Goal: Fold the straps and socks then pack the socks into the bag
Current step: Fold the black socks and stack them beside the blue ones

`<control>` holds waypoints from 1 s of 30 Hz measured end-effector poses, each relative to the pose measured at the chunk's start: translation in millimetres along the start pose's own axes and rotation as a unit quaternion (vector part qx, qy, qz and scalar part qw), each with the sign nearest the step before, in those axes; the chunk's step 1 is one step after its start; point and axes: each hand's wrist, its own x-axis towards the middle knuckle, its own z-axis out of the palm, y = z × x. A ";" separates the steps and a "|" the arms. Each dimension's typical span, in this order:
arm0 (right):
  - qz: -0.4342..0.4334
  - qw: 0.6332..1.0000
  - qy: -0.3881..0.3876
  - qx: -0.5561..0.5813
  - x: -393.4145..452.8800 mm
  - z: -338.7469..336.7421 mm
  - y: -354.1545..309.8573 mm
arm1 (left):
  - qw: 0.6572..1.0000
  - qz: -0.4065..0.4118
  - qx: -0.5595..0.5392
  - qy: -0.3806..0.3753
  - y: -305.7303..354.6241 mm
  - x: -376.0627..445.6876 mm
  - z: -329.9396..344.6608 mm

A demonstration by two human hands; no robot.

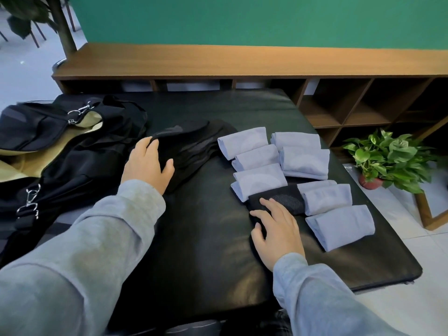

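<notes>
Black padded table [206,238]: left hand [145,163] grips the unfolded black socks [189,144]; right hand [276,229] presses flat on a folded black sock [288,200].

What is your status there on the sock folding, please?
Left hand gripping black sock pile. Right hand flat on folded black sock. Bag open, left. Nothing blocking.

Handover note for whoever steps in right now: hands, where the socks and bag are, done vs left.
Left hand: fingers curled over the edge of the pile of unfolded black socks, mid-table.
Right hand: flat, pressing the folded black sock at the near end of the folded rows.
Folded light blue socks: two rows on the right side of the table.
Black bag: far left, open, its clips loose; no socks visible inside.
Done: blue socks folded, one black folded.
Left: fold the remaining black socks, fold the straps, pack.
</notes>
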 end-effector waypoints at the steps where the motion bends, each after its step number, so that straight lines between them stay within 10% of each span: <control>1: 0.001 1.000 -0.006 -0.001 -0.4 -0.8 -0.4 | 1.000 0.015 0.006 0.016 0.5 -4.7 -5.5; 8: 0.000 0.999 -0.027 -0.019 -5.8 -8.2 -6.5 | 0.992 0.102 0.035 0.069 -10.6 -51.8 -35.3; 30: -0.055 0.975 -0.179 0.119 -63.6 -18.4 -107.6 | 0.956 0.196 -0.051 -0.214 -18.4 -193.6 -27.1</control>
